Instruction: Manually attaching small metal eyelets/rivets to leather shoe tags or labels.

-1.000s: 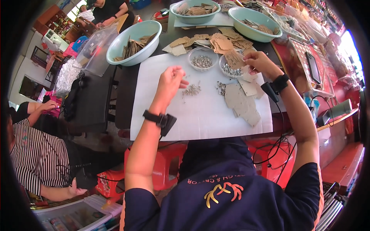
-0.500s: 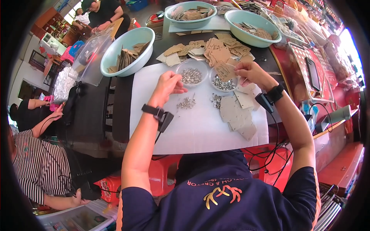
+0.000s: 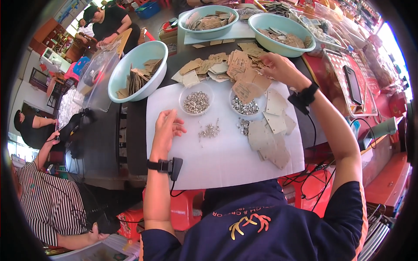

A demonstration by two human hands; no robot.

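Observation:
My left hand (image 3: 166, 128) hovers over the white sheet (image 3: 183, 172) with its fingers apart and nothing in them. To its right lie loose small silvery metal pieces (image 3: 210, 130), below a clear round dish (image 3: 210, 93) of similar pieces. My right hand (image 3: 282, 70) is at the right edge of a pile of tan cards (image 3: 238, 65). Its fingers are bent together, and what they grip is hidden. A tan card (image 3: 246, 92) overhangs a second clear dish (image 3: 263, 106) of shiny metal bits. Pale cards with small holes (image 3: 271, 141) overlap on the sheet's right side.
Pale blue basins of cards stand at the left (image 3: 162, 54), back (image 3: 234, 21) and right (image 3: 257, 24). A phone (image 3: 352, 85) lies on a patterned red tray at the right. People work at the left. Cables (image 3: 311, 182) hang by red stools.
My left hand has drawn back leftward, away from the dish. My right hand has moved farther away, from beside the right dish to the card pile. The whole view has shifted slightly.

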